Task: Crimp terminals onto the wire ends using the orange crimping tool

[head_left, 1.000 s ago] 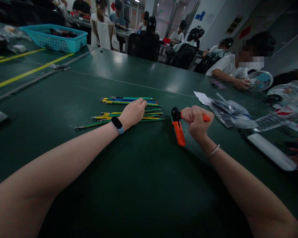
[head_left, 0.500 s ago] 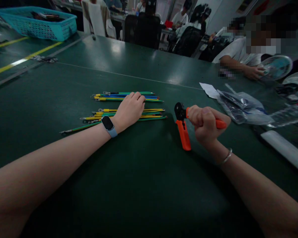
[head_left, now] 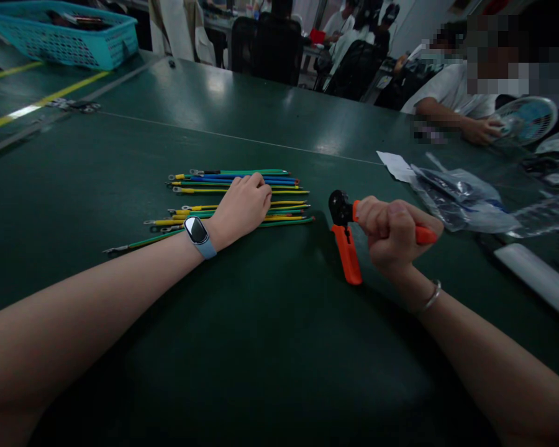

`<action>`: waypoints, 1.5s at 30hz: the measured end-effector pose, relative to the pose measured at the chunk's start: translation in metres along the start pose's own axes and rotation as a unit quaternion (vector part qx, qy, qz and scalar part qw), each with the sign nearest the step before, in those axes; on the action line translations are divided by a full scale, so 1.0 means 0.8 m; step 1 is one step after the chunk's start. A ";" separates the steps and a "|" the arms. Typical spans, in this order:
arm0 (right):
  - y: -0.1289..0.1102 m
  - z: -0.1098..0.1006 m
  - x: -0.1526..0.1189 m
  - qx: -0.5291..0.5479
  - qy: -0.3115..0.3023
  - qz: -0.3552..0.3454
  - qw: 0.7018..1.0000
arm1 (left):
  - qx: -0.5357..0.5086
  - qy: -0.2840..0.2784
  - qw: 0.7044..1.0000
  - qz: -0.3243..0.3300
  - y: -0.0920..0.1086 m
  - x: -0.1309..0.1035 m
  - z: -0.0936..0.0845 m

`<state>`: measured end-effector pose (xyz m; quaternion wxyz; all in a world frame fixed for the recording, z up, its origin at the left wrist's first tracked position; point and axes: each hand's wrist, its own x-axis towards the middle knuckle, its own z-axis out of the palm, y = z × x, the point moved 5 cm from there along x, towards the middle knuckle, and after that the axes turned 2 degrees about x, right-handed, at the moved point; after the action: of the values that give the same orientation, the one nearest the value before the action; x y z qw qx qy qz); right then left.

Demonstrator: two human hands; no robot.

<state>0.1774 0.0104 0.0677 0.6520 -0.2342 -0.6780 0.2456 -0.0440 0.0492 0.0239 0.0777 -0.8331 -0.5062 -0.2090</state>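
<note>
The left hand [head_left: 243,208] is over the thin wires [head_left: 193,191], with its back up and its fingers bent down. I cannot tell if it is pinching any of them or just resting there, because the fingertips are hidden. The wires are green, yellow and blue, and many have little metal rings on one end. They lie flat on the big dark green table [head_left: 261,323] in two loose bunches, one farther away and one nearer. One green wire sticks out past the others on the left side, partly under the arm. The right hand [head_left: 394,233] is closed tight around one orange handle of the squeeze tool [head_left: 340,208]. The tool has a round black head, and its other orange handle points down toward the near side (the two handles are spread wide apart). The tool is just to the right of the wires and does not touch them. A watch [head_left: 196,230] is on the left wrist, and a shiny bracelet [head_left: 432,295] is on the right one. Clear plastic bags [head_left: 461,198] and white paper [head_left: 394,166] lie past the right hand. A blue basket [head_left: 74,46] sits at the far left. At the far right, a person [head_left: 442,93] touches a round fan [head_left: 526,121].
</note>
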 end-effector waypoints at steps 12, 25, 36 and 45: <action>-0.001 0.000 0.001 0.003 0.007 -0.012 1.000 | -0.018 0.004 0.998 0.053 0.006 -0.002 -0.003; -0.002 0.000 0.000 -0.009 0.016 -0.010 1.000 | -0.022 -0.031 0.999 -0.007 0.001 -0.001 0.000; -0.003 0.001 0.000 0.027 -0.001 -0.025 0.999 | -0.027 -0.020 0.998 0.058 0.012 -0.002 -0.003; -0.002 0.001 0.000 0.018 0.005 -0.017 1.000 | -0.081 0.013 0.990 0.116 0.021 -0.005 -0.009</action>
<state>0.1769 0.0094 0.0688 0.6638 -0.2123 -0.6738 0.2453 -0.0331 0.0357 0.0296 0.0401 -0.8870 -0.3865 -0.2496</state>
